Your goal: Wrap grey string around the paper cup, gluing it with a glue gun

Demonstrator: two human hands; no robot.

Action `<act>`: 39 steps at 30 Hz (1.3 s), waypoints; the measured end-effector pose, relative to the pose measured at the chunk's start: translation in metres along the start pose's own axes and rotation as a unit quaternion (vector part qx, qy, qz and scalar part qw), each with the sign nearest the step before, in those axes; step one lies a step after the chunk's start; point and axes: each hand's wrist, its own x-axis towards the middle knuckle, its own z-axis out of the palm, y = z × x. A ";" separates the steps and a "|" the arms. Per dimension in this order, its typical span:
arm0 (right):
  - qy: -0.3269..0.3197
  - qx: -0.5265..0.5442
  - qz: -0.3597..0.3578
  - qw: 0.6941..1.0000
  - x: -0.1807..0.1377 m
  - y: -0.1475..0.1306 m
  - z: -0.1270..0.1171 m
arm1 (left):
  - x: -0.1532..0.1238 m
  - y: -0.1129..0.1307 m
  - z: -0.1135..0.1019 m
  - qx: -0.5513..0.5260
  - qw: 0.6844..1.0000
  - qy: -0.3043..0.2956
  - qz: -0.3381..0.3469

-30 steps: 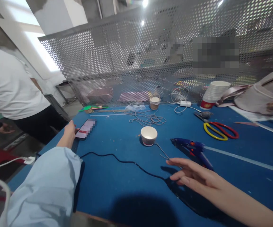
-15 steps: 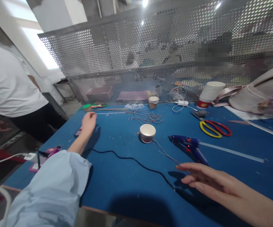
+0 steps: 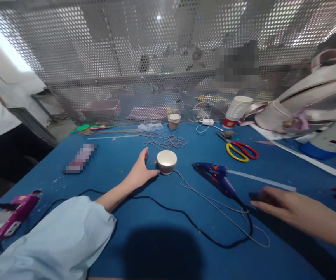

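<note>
A small white paper cup (image 3: 166, 161) stands upright near the middle of the blue table, with thin grey cord (image 3: 198, 191) running from its base toward the right. My left hand (image 3: 140, 171) is just left of the cup, thumb and fingers spread, the thumb tip at or almost at its side. I cannot tell whether it touches. Over the table on the right, my right hand (image 3: 281, 204) hovers near the handle of a blue glue gun (image 3: 214, 173), its fingers curled and partly hidden. A clear glue stick (image 3: 261, 180) extends from the back of the gun.
Scissors (image 3: 239, 151) with red and yellow handles lie at the right, near stacked paper cups (image 3: 237, 111). A black cable (image 3: 185, 214) crosses the front. A phone (image 3: 80, 158) and a purple power strip (image 3: 14, 214) lie left. Behind rises a perforated metal screen (image 3: 112, 74).
My left hand has moved right, from near the phone to the cup, and opened. My right hand has drawn away to the right from the cord, its fingers more curled. The view has turned right.
</note>
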 end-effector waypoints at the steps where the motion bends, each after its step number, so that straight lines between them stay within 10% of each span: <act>1: -0.012 0.006 -0.013 1.000 0.008 -0.002 -0.002 | 0.001 0.002 0.002 0.000 1.000 0.000 0.001; 6: -0.017 0.020 -0.153 0.988 0.041 -0.021 0.001 | 0.000 0.012 0.011 0.000 1.000 -0.005 0.008; 17: -0.013 0.104 -0.148 0.983 0.042 -0.065 0.011 | -0.009 0.016 0.010 0.098 0.992 -0.028 0.079; 29: -0.006 0.139 -0.104 0.985 0.043 -0.078 0.014 | -0.009 0.027 -0.002 0.285 0.884 0.016 0.371; 33: 0.002 0.149 -0.099 0.984 0.048 -0.083 0.018 | -0.012 0.037 -0.012 0.239 0.917 0.025 0.320; 39: -0.017 0.176 -0.068 0.982 0.056 -0.093 0.014 | -0.015 0.042 -0.012 0.066 0.998 -0.013 0.018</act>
